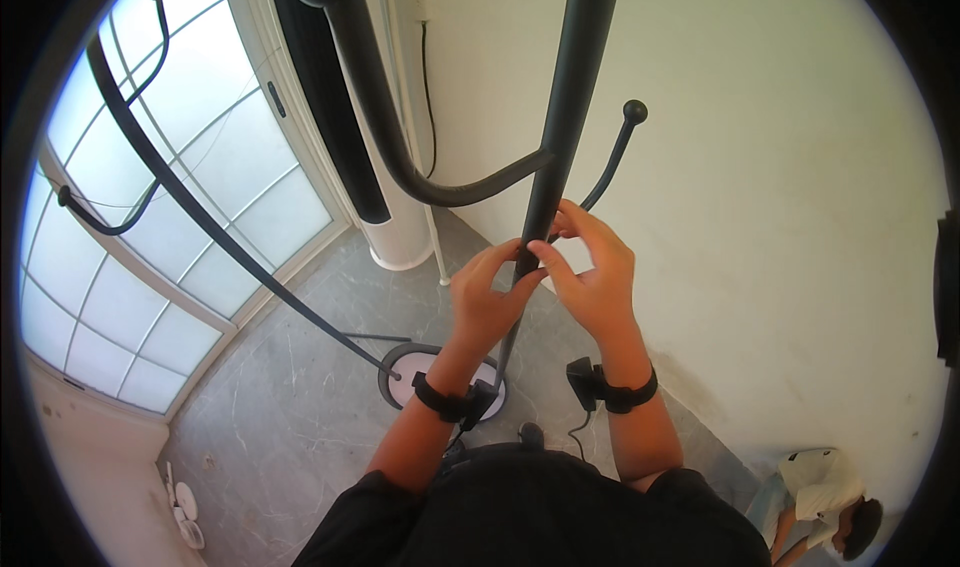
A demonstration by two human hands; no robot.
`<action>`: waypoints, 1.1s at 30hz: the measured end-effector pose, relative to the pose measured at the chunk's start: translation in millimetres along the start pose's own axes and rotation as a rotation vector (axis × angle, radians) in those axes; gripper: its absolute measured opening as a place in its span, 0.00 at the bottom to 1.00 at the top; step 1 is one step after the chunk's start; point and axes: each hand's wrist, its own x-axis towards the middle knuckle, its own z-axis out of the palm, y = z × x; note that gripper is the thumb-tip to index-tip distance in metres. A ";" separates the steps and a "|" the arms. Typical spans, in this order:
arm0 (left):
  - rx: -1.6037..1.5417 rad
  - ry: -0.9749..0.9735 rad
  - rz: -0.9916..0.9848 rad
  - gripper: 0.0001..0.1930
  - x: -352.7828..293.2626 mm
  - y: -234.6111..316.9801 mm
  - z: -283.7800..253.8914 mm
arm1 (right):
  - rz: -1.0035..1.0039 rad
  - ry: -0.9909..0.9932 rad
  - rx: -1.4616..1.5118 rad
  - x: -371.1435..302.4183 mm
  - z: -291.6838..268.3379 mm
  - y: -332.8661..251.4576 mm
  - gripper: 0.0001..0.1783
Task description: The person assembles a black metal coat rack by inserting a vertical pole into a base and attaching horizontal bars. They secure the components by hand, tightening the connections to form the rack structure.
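A dark metal coat rack pole rises in front of me, tilted slightly in this view. A thick curved hook branches from it to the left, and a ball-tipped hook to the right. Just below the hooks, my left hand closes its thumb and fingers on the pole's left side. From the right, my right hand pinches the same stretch, with its fingertips partly hidden behind the pole. Both wrists wear black straps with small boxes. Whether anything small lies between the fingertips is hidden.
A second dark pole with hooks slants on the left, down to a rounded pale base. Behind stand a tall white-and-black air conditioner and a frosted glass door. Another person is low by the right wall.
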 end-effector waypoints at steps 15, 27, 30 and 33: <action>-0.632 -0.446 -0.255 0.17 17.2 -30.2 -16.6 | 0.316 0.204 0.616 -25.5 2.5 38.8 0.17; 0.036 -0.280 -0.063 0.18 17.3 14.1 -24.2 | 0.221 0.319 0.118 -62.7 -6.2 24.3 0.12; -0.204 -0.490 -0.209 0.18 30.4 5.2 -30.9 | -0.047 0.260 -0.070 -70.1 -8.6 2.9 0.13; -0.328 -0.605 -0.201 0.20 39.1 -2.8 -36.0 | -0.255 0.043 -0.167 -69.5 -9.1 -2.1 0.15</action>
